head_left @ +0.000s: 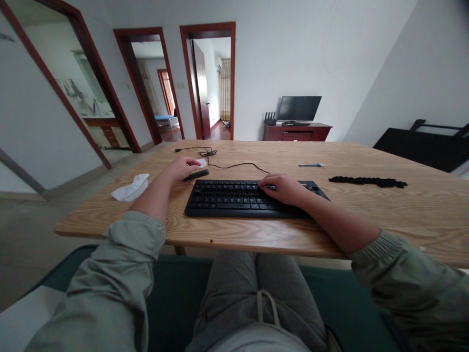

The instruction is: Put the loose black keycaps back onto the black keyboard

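Note:
A black keyboard (234,198) lies on the wooden table (384,210) in front of me. My right hand (284,188) rests on its right half, fingers curled down onto the keys. My left hand (183,167) is beyond the keyboard's far left corner, closed on a small white piece (202,163) like a wipe. A slim black object (196,174) lies just under that hand. The keyboard's black cable (234,166) runs back to a coil near the far edge.
A crumpled white tissue (131,188) lies at the table's left. A blue pen (310,165) and a long black strip (367,181) lie to the right. Behind stand a monitor (298,108) on a red cabinet, open doorways and a dark chair (425,144).

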`<state>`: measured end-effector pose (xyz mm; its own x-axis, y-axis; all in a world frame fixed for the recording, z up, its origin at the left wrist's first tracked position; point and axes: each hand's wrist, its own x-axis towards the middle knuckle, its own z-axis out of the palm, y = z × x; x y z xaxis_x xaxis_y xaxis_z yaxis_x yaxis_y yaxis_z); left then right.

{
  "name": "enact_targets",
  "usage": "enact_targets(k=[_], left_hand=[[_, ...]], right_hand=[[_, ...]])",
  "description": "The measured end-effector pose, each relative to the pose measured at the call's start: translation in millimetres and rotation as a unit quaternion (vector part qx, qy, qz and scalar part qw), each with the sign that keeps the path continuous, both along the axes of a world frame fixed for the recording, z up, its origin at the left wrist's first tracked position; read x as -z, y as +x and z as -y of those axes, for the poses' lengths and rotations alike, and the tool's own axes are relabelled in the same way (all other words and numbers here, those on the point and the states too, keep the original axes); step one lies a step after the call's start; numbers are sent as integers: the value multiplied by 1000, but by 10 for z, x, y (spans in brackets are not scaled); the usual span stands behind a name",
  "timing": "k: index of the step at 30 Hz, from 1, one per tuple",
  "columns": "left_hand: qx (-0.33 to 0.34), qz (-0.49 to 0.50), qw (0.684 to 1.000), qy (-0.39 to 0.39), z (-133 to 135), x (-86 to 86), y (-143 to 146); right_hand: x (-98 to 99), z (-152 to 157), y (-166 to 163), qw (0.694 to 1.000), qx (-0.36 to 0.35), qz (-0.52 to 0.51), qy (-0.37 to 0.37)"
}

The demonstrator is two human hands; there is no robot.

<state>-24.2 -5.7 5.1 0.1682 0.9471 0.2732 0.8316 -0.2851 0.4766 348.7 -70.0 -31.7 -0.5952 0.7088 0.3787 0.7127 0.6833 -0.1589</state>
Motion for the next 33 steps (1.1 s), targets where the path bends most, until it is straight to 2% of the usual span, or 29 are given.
enact_targets(k=[10,20,30,33], left_hand=[[-9,-17,1000,-5,-14,4,-4],[-1,-20,1000,-7,-3,1,7],[4,-11,1000,-10,1,-13,12],[3,-9,1000,-4,-8,-9,15]], right_hand=[[-21,73,-13,999,45,-11,-5],[-34,95,-48,999,20,26,30],[-38,100,-31,998,63,9,2],[-19,69,-8,998,56,8,-4]])
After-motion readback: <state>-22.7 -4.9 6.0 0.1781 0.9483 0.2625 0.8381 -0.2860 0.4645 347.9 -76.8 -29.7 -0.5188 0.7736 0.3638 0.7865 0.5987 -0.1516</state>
